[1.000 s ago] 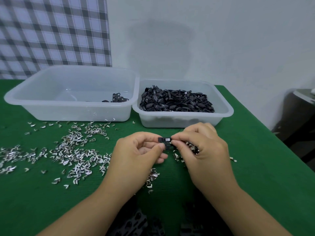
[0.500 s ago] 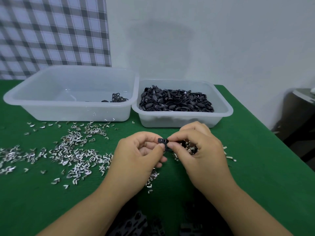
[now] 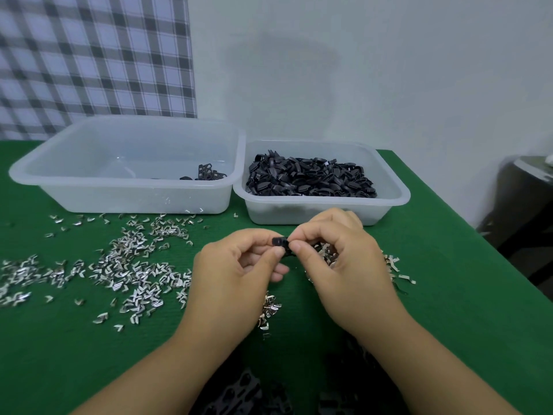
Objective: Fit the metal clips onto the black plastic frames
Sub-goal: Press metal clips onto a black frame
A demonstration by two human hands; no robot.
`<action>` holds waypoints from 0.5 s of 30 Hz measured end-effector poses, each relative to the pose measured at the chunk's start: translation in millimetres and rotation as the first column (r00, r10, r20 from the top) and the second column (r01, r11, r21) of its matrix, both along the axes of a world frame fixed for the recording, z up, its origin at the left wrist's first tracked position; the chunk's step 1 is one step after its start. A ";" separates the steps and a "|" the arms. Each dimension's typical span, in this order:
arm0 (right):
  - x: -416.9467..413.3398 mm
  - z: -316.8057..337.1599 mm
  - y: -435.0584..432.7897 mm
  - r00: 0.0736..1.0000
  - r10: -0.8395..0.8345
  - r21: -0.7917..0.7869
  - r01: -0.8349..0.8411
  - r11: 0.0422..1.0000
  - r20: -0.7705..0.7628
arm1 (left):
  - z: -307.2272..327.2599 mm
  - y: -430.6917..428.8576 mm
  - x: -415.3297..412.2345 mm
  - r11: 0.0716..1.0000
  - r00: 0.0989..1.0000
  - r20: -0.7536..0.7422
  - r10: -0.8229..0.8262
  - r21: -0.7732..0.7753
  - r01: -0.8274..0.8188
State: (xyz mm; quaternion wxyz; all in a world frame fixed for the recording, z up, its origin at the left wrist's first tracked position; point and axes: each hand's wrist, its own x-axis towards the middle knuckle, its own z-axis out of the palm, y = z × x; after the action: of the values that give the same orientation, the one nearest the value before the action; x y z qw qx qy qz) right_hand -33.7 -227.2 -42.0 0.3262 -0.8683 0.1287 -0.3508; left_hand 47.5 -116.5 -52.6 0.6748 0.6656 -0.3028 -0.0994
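A small black plastic frame (image 3: 280, 242) sits between my two hands above the green table. My left hand (image 3: 236, 274) pinches its left end with thumb and forefinger. My right hand (image 3: 344, 265) pinches its right side, fingers curled over it, and also cups several metal clips (image 3: 327, 253) in its palm. Whether a clip sits on the frame is hidden by my fingers. Loose metal clips (image 3: 131, 265) are scattered on the table to the left.
Two translucent tubs stand behind my hands: the left tub (image 3: 125, 193) holds a few black frames (image 3: 206, 174), the right tub (image 3: 326, 211) is heaped with black frames (image 3: 311, 178). More clips (image 3: 398, 269) lie right of my right hand. Dark parts (image 3: 245, 393) lie at the near edge.
The shiny clip seen on the frame a second ago is now covered by my right fingers, which have closed further over the frame. Both hands stayed almost in place.
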 end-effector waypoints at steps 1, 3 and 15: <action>0.6 0.3 -0.3 1.000 0.008 0.009 -0.008 1.000 0.011 | -0.2 -0.2 0.2 1.000 1.000 -0.011 0.016 -0.006 -0.016; 0.7 0.9 -3.5 0.999 -0.005 0.069 0.001 0.998 0.048 | -1.4 -1.2 1.7 0.997 0.997 -0.037 0.069 -0.017 -0.070; -7.1 0.7 -36.1 0.890 -0.201 -0.129 0.161 0.978 -0.409 | -8.9 -0.3 8.2 0.987 0.983 -0.092 0.161 0.028 -0.159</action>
State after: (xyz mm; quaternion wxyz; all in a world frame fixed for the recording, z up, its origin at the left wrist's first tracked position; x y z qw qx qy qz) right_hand -40.8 -263.3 -41.2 0.2166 -0.9216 0.2601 -0.1900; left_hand 55.7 -116.8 -61.5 0.6871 0.6895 -0.2151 -0.0790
